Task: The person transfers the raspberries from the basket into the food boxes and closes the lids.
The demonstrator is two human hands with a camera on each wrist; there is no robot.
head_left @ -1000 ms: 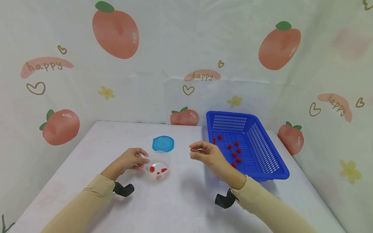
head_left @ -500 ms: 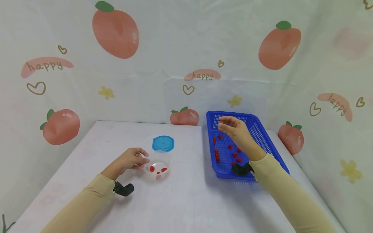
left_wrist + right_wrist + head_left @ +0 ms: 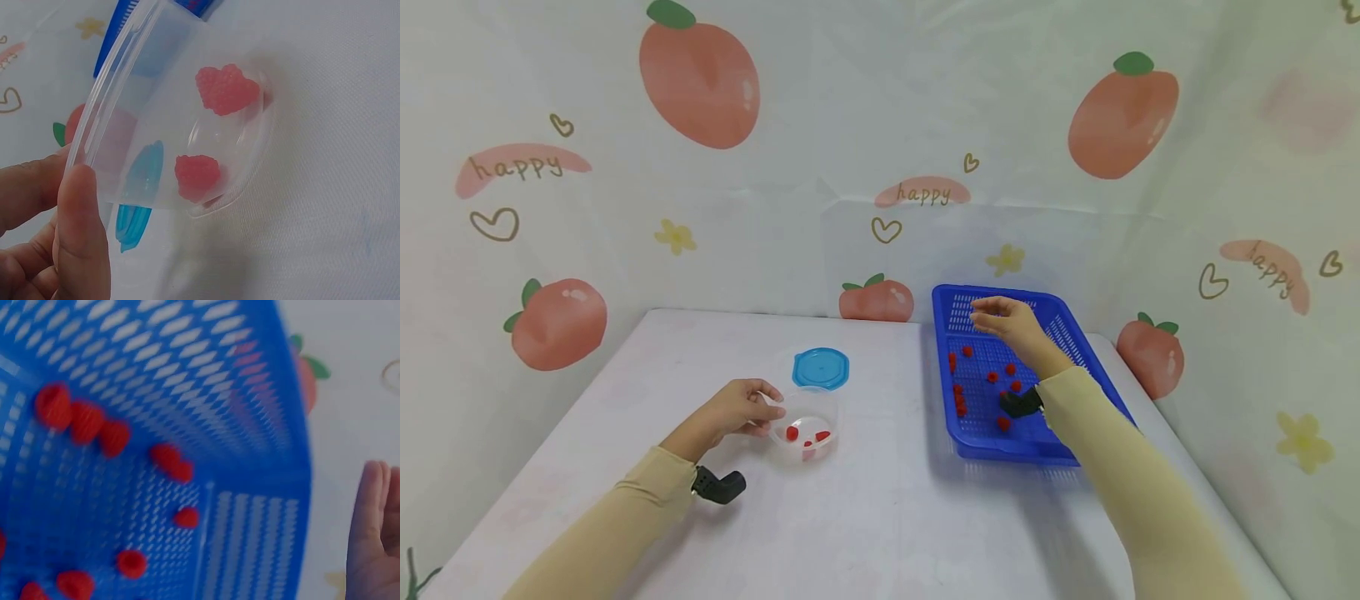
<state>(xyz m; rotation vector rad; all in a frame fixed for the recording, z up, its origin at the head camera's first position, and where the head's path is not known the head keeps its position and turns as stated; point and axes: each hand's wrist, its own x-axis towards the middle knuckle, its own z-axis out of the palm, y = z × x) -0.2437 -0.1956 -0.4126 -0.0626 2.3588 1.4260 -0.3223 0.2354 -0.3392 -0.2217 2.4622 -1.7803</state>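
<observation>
A clear round plastic tub [image 3: 826, 406] stands on the table with several red raspberries [image 3: 792, 433] in it. My left hand [image 3: 737, 408] pinches the tub's near-left rim between thumb and fingers; the left wrist view shows the thumb [image 3: 80, 219] on the rim. Over the far part of a blue plastic basket [image 3: 977, 442] hovers my right hand [image 3: 1013, 325], its fingers loosely bent and nothing visible between them. More raspberries [image 3: 131, 564] lie scattered on the basket floor, several along its left wall. The right forearm hides part of the basket's right side.
Behind the tub, a blue lid [image 3: 822, 368] lies flat on the white-covered table [image 3: 865, 525]. The basket's raised walls stand close to the back edge, in front of a printed cloth backdrop [image 3: 790, 167].
My right hand has moved right and away from me, from beside the basket to above its far part. The left hand and the tub have stayed put.
</observation>
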